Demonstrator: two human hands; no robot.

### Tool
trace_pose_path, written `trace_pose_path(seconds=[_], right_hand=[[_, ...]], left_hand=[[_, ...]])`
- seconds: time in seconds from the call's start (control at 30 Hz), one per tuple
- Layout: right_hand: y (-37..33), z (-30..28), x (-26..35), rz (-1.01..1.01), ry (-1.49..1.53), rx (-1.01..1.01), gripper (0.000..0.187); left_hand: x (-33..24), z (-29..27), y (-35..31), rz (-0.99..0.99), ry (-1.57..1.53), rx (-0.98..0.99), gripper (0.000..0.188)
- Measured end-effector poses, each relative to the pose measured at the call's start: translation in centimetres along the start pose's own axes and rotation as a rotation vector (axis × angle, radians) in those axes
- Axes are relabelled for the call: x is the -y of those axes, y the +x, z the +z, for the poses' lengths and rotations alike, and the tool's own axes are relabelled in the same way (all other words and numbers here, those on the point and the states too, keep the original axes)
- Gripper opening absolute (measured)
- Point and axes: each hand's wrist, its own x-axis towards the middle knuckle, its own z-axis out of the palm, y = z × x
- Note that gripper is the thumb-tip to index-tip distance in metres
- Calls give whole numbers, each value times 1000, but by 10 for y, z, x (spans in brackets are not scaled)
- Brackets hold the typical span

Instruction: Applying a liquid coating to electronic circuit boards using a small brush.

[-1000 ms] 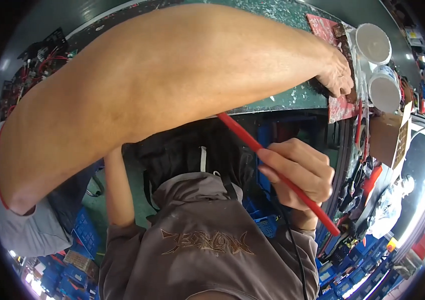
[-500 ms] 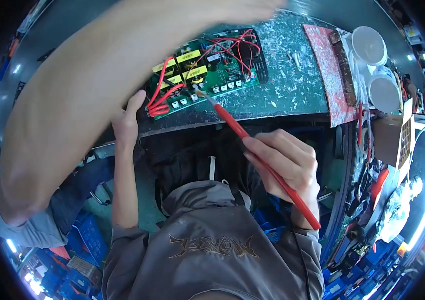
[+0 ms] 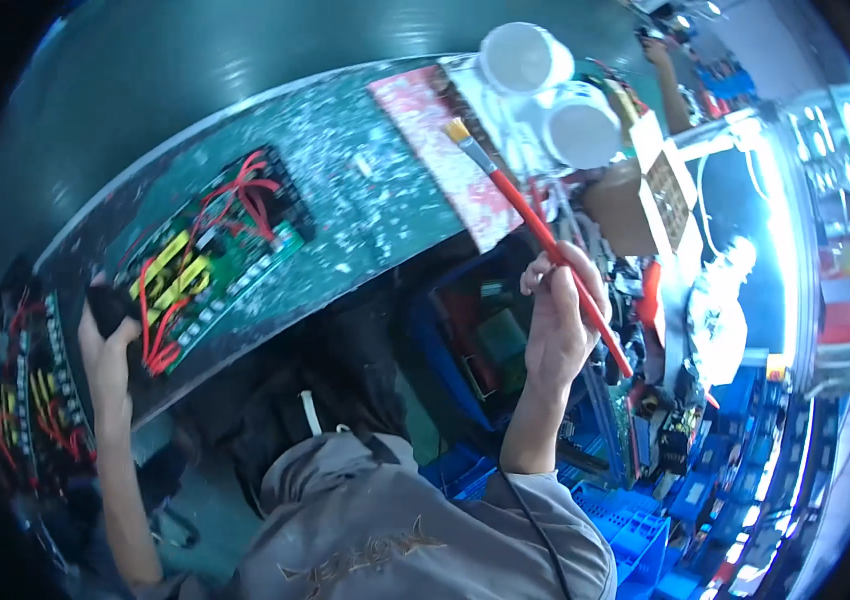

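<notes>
My right hand (image 3: 563, 320) is closed round a paintbrush (image 3: 523, 208) with a long red handle. Its pale bristles point up and hang over a red-and-white smeared sheet (image 3: 435, 150), beside the white tubs. On the left, my left hand (image 3: 107, 350) grips the black near-left end of a green circuit board (image 3: 235, 250). Thick red wires, yellow-wrapped transformers and a row of small parts along the front edge show on that board. A black part at the end hides some of my left fingers.
Two white tubs (image 3: 579, 135) stand at the bench's right end, with an open cardboard box (image 3: 617, 205) nearer. The green bench top (image 3: 375, 205) is spattered white. More wired boards (image 3: 35, 400) lie at the far left. Blue crates (image 3: 620, 535) sit low on the right.
My right hand has lifted the paintbrush off the board and carried it right, towards the tubs. Another person's arm across the bench has left the view. The whole view has turned rightward.
</notes>
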Motion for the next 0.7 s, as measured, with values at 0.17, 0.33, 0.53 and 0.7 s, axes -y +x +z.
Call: trace_pose_path(seconds=[0.17, 0.33, 0.53, 0.7], right_hand=[[47, -36, 9, -234, -527, -70, 27], [95, -77, -1, -179, -836, -156, 24], [137, -98, -27, -131, -957, -185, 25], [143, -105, -44, -152, -969, -179, 24]], left_hand=[[-28, 4, -4, -202, 25, 18, 65], [-24, 19, -9, 35, -6, -63, 69], [-27, 26, -17, 173, -26, -136, 71], [-31, 36, -30, 412, -34, -168, 68]])
